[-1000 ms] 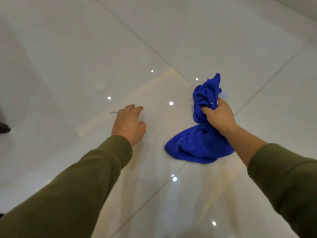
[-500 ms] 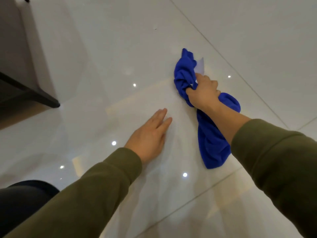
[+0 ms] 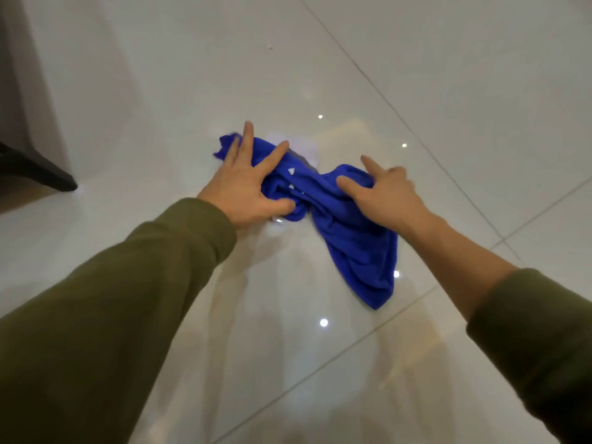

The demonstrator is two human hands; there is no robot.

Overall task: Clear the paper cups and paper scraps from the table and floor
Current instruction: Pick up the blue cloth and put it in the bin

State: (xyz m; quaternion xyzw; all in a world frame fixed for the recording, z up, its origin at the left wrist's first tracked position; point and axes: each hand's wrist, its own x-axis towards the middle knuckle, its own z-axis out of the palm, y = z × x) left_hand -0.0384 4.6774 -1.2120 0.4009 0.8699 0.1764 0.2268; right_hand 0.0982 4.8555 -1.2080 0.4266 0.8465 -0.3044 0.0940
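Your left hand (image 3: 243, 190) lies flat with fingers splayed wide, pressing the far end of a soft, rumpled blue cloth (image 3: 352, 238) onto the glossy white tiled floor (image 3: 160, 91). Your right hand (image 3: 384, 197), slightly blurred, rests on the cloth's bunched middle with thumb and forefinger extended, gripping nothing. A pale, flat paper scrap (image 3: 309, 149) pokes out from behind the cloth, and tiny white triangular bits (image 3: 291, 170) cling to its folds.
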